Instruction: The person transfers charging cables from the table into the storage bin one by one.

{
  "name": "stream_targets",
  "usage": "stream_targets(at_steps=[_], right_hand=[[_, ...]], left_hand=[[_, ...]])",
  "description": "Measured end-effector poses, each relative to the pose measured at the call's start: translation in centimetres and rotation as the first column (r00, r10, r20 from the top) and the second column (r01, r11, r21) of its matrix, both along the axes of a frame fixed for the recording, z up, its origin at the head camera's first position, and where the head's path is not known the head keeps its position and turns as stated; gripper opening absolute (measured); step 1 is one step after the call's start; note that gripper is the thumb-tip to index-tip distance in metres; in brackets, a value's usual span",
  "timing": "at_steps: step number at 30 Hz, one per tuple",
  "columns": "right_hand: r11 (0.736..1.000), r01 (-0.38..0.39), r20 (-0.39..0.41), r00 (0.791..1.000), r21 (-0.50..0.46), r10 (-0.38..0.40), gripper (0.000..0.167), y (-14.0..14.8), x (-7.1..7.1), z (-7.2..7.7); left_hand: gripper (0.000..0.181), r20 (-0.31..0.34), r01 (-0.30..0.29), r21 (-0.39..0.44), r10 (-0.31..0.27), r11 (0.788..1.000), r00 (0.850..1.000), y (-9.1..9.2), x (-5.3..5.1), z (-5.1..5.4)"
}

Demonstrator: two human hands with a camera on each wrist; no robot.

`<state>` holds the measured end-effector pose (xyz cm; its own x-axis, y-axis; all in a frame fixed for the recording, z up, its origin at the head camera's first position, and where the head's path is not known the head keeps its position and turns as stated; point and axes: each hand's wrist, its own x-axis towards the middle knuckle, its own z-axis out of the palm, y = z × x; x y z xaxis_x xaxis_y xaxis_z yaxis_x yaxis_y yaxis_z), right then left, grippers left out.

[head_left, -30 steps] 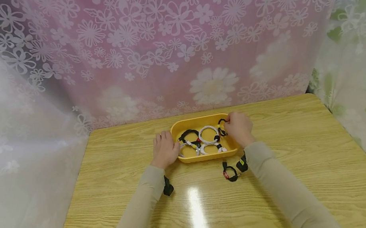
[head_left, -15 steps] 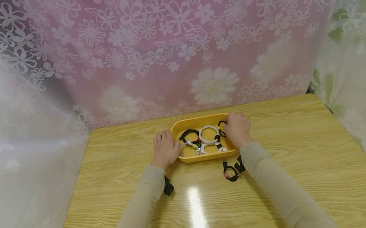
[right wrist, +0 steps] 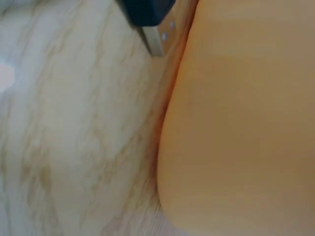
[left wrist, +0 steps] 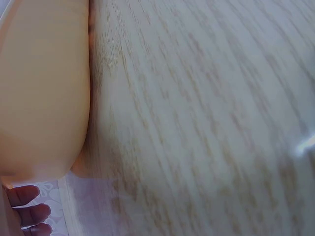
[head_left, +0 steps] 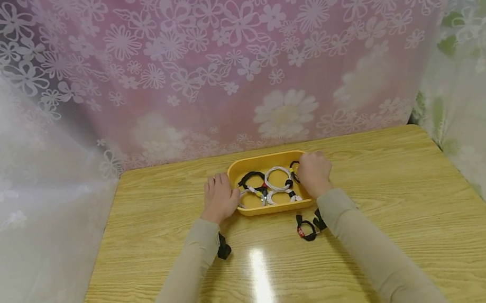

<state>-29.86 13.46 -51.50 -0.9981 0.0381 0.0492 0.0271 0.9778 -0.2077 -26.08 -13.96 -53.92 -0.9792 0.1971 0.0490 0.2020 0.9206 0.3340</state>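
A yellow bin (head_left: 276,208) stands on the table with several coiled cables in it. My left hand (head_left: 220,198) holds the bin's left end, thumb at the rim; in the left wrist view some of its fingers (left wrist: 34,214) show at the lower left. My right hand (head_left: 316,173) is at the bin's right end, its fingertips on a coiled black cable (head_left: 293,165) with a yellow tag; the hand hides part of that coil and the rim. On the table in front lies another coiled black cable (head_left: 306,230) with a red tag, its metal plug (right wrist: 160,38) showing in the right wrist view.
White cable coils (head_left: 278,179) and a black coil (head_left: 251,176) lie inside the bin. Black wrist cameras sit under both sleeves. The wooden table (head_left: 161,213) ends at a flowered curtain (head_left: 229,68) behind, with more curtains on both sides.
The right hand has moved slightly left and down at the bin's right end, covering more of the black coil. The left hand and the cable on the table stay in place.
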Motion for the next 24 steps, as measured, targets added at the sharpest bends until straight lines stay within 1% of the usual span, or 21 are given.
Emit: stream_targets(at_steps=[4, 8, 12, 18, 24], right_hand=[[0.999, -0.019, 0.008, 1.0, 0.029, 0.019, 0.019, -0.09, 0.14, -0.05], [0.999, -0.04, 0.0, 0.999, 0.034, 0.04, 0.023, -0.23, 0.22, -0.05], [0.998, -0.05, -0.006, 0.999, 0.024, 0.05, 0.028, -0.24, 0.21, -0.09], [0.997, -0.07, -0.016, 0.997, 0.012, 0.07, 0.031, 0.08, 0.16, -0.29], [0.997, -0.067, -0.018, 0.998, -0.028, 0.067, 0.038, 0.41, 0.39, 0.06]], left_hand=[[0.016, -0.003, -0.001, 0.001, 0.001, 1.0, 1.0, 0.06, 0.02, 0.07], [0.017, -0.009, -0.005, -0.003, 0.005, 1.0, 1.0, 0.03, -0.01, -0.02], [0.018, -0.011, -0.004, 0.001, 0.004, 1.0, 1.0, -0.01, -0.04, -0.13], [0.018, -0.013, -0.001, 0.003, 0.001, 1.0, 1.0, -0.04, -0.1, -0.23], [0.018, -0.021, 0.001, 0.001, -0.001, 1.0, 1.0, -0.03, -0.13, -0.28]])
